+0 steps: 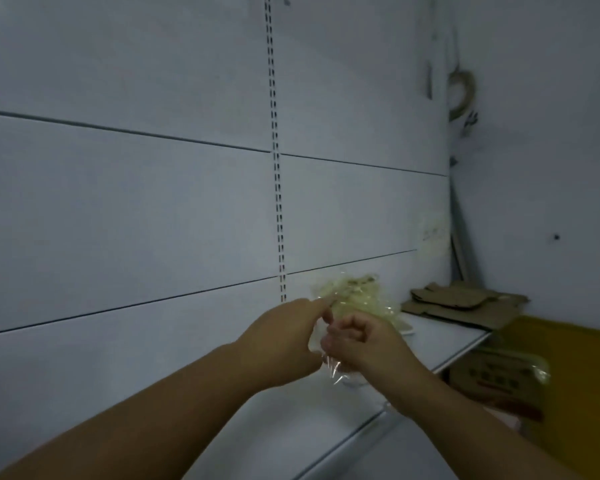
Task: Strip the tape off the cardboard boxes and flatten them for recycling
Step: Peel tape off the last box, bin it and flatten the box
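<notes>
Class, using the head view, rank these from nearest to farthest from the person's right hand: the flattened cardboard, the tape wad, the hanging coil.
1. Tape wad, just beyond the right hand.
2. Flattened cardboard, rightward along the shelf.
3. Hanging coil, high in the corner.

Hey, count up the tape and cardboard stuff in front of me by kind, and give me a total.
Wad of used tape: 1
Clear tape strip: 1
Pile of flattened cardboard: 1
Printed cardboard box: 1
Total: 4
</notes>
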`<state>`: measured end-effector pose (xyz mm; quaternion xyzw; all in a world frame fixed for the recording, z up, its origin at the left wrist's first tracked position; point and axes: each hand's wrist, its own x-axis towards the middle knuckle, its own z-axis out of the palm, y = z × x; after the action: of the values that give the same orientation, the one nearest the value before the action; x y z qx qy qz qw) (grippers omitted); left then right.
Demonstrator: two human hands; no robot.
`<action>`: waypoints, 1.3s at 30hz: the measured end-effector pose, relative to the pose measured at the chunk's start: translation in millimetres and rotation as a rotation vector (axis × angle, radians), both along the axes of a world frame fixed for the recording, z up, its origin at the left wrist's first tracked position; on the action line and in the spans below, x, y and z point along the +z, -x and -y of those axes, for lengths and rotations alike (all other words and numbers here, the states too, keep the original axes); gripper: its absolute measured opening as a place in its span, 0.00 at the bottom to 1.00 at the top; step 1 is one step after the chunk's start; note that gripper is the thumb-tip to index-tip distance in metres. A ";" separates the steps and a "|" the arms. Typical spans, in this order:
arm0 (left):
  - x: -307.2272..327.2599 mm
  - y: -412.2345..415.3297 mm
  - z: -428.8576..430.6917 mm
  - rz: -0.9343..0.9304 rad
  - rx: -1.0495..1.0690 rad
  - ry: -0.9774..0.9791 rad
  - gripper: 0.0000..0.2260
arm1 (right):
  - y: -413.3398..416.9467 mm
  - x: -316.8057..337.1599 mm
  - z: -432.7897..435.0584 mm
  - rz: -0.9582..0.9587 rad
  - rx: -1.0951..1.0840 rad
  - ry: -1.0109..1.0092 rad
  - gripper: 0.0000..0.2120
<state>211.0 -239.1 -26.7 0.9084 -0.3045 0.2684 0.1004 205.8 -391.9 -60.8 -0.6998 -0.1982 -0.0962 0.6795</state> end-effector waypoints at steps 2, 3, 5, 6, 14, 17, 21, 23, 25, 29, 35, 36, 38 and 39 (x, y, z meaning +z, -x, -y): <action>-8.5 -18.3 21.0 -0.034 -0.073 -0.018 0.17 | -8.6 -6.1 28.1 0.017 -0.048 0.043 0.05; -11.2 -28.0 31.3 -0.052 -0.116 -0.020 0.17 | -13.2 -8.0 41.5 0.035 -0.076 0.069 0.06; -11.6 -48.2 48.5 -0.085 -0.203 -0.005 0.19 | -25.1 -7.9 63.3 0.081 -0.132 0.107 0.07; -10.0 -58.9 54.8 -0.111 -0.239 0.005 0.21 | -33.0 -6.8 71.7 0.113 -0.165 0.128 0.08; 10.7 -160.0 47.2 -0.184 -0.185 0.344 0.05 | -143.2 28.2 101.5 0.265 -0.501 0.174 0.13; 18.4 -198.5 45.9 -0.085 -0.175 0.529 0.06 | -182.0 43.9 89.1 0.416 -0.584 0.277 0.10; 6.9 -244.0 67.9 -0.188 -0.185 0.370 0.17 | -220.4 29.5 77.0 0.543 -0.532 0.877 0.11; -10.0 -261.9 79.5 -0.337 -0.184 0.244 0.20 | -229.5 12.3 82.4 0.497 -0.367 0.942 0.13; -27.5 -273.7 85.9 -0.482 -0.213 0.225 0.21 | -234.3 0.0 95.7 0.414 -0.197 0.884 0.14; -46.4 -282.1 95.9 -0.488 -0.167 0.116 0.21 | -235.5 -16.9 129.0 0.265 0.076 0.879 0.26; -46.2 -277.9 88.9 -0.458 -0.058 0.166 0.23 | -241.3 -0.2 171.6 0.292 -0.027 0.340 0.20; -41.9 -274.5 90.5 -0.436 -0.043 0.201 0.23 | -243.4 1.6 172.9 0.300 -0.046 0.396 0.14; -32.8 -265.8 96.0 -0.324 0.023 0.220 0.19 | -244.6 -1.9 172.4 0.346 -0.045 0.588 0.11; -28.6 -262.1 98.3 -0.222 0.071 0.196 0.16 | -244.6 -5.0 172.5 0.382 -0.042 0.663 0.11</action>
<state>473.1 -337.5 -55.3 0.9285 -0.2317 0.1981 0.2122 450.4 -564.4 -65.8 -0.8551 -0.3272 -0.1694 0.3648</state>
